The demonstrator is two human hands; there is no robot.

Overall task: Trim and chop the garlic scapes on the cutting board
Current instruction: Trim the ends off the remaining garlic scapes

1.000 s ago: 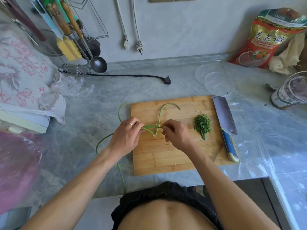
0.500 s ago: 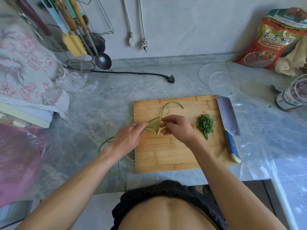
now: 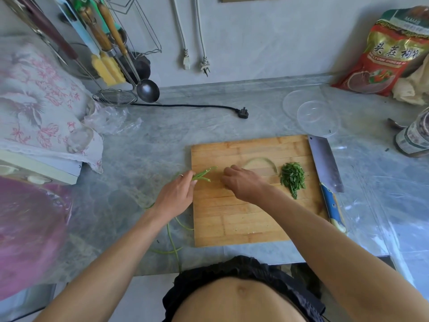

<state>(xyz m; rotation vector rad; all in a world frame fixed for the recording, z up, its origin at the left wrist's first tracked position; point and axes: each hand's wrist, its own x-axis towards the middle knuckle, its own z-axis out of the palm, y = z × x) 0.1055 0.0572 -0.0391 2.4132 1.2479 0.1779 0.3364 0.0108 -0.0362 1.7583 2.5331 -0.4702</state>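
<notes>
Grey stone counter [image 3: 144,145] first, then the wooden cutting board [image 3: 243,219] lying flat on it, bare across its 6 o'clock half. Blade of the cleaver [image 3: 325,163] resting along the board's 3 o'clock edge, blue handle pointing toward 5 o'clock, untouched.

Left hand [image 3: 174,196] at the board's 9 o'clock edge, thumb and fingers pinched together on a small bunch of garlic scapes [image 3: 204,174]. Cut ends poking onto the board toward 2 o'clock; long stems [image 3: 173,240] trailing off the board over the counter toward 7 o'clock. Right hand [image 3: 243,182] near the board's centre, knuckles up, fingers curled down; cannot tell whether clamped on anything. Pale curved stem piece [image 3: 261,161] just beyond it at 12 o'clock, blurred. Chopped pile [image 3: 293,177] at 2 o'clock, just beside the blade.

Likely step: gathering and lining up stems for the next cut. To do it well:
- Draw the trailing stems fully onto the board.
- Even up the ends, bunch flat and parallel.
- Tuck the left fingertips back.
- Only then reach for the cleaver.
- Chop well apart from the finished pile.
</notes>
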